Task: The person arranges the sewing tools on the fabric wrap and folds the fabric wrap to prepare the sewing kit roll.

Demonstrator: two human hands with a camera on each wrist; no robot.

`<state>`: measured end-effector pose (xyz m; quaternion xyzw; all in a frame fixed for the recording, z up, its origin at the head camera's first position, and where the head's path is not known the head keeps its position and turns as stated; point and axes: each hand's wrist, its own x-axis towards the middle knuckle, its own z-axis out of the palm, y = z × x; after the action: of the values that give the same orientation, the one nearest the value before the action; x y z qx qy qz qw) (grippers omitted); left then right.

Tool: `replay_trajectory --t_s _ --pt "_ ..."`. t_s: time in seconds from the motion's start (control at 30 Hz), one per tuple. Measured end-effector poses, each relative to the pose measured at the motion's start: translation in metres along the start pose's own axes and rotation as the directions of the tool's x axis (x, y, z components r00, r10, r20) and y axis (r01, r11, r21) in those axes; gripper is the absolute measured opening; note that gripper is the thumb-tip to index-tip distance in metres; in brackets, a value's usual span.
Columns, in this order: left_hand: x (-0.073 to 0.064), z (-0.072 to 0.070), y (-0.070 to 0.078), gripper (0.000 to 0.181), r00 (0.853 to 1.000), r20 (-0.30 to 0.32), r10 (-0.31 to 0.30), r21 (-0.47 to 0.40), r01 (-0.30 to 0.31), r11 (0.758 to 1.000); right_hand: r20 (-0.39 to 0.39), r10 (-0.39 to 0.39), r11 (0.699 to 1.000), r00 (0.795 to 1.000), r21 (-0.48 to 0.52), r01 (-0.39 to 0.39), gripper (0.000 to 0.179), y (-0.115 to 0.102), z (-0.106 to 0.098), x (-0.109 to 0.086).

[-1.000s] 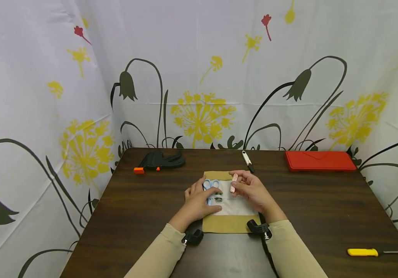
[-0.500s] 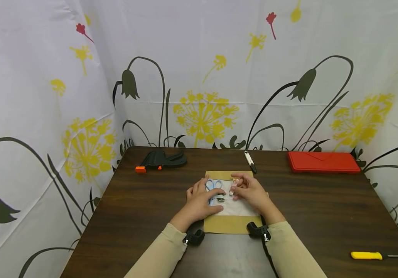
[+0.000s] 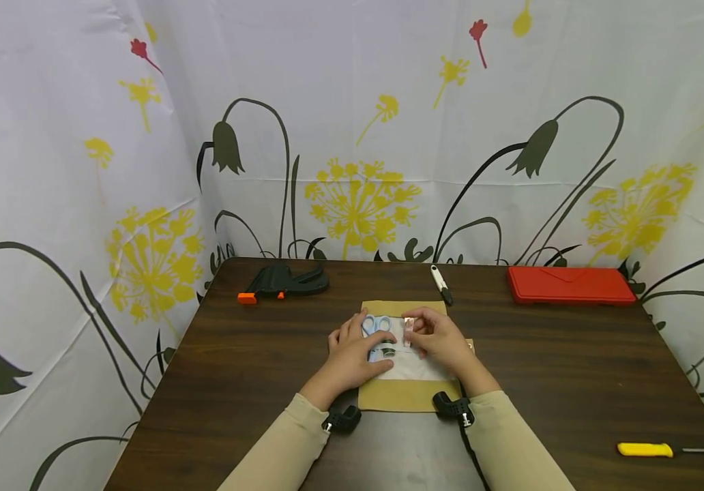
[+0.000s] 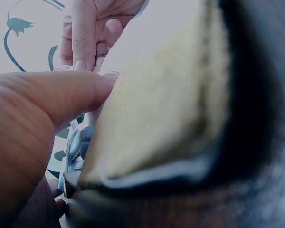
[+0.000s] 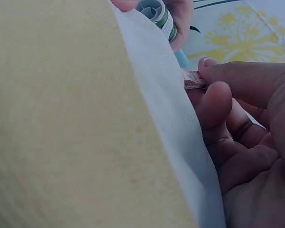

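Observation:
My right hand pinches a folded pinkish-white measuring tape between thumb and fingers, over the white lining of a mustard cloth pouch. In the right wrist view, the folded layers of the tape show at the thumb tip. My left hand rests spread on the pouch's left side, thumb on the cloth. Between its thumb and index finger sits a spool of green thread. Light-blue-handled scissors lie beside its fingers, the blades partly hidden.
A black clamp with orange ends lies at the back left. A white-and-black tool lies behind the pouch. A red case stands at the back right, and a yellow-handled screwdriver at the front right.
My right hand has shifted slightly left and turned the measuring tape, lowering it toward the pouch's white lining. The left hand stays in place on the pouch.

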<state>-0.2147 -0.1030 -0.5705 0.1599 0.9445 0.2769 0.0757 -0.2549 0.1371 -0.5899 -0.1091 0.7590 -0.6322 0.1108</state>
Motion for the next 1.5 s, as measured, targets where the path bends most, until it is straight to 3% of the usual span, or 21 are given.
replay_trajectory --t_s 0.37,0.67,1.0,1.23,1.5 --pt "0.0014 0.0003 -0.0009 0.039 1.0 0.016 -0.001 -0.002 0.001 1.0 0.05 0.029 0.999 0.998 0.025 -0.03 0.043 -0.0043 0.0003 -0.0028" --pt "-0.0002 0.0013 -0.0021 0.039 1.0 0.013 -0.003 -0.006 0.003 1.0 0.082 0.014 0.999 0.997 -0.042 -0.01 0.033 -0.0007 0.0001 -0.0023" --pt "0.0004 -0.0013 0.0008 0.038 1.0 0.014 0.002 -0.026 -0.001 1.0 0.059 0.02 0.995 0.998 -0.102 -0.014 0.035 -0.0028 0.0007 -0.002" --pt "-0.0002 0.0003 -0.0003 0.038 1.0 0.016 0.0 -0.024 0.001 1.0 0.068 0.038 0.996 0.997 -0.087 -0.032 0.035 -0.0015 0.0016 -0.0006" --pt "0.0 -0.0002 -0.0004 0.039 1.0 0.017 -0.001 -0.019 0.001 1.0 0.05 0.033 0.999 0.998 -0.044 -0.03 0.021 0.0008 0.0 0.001"
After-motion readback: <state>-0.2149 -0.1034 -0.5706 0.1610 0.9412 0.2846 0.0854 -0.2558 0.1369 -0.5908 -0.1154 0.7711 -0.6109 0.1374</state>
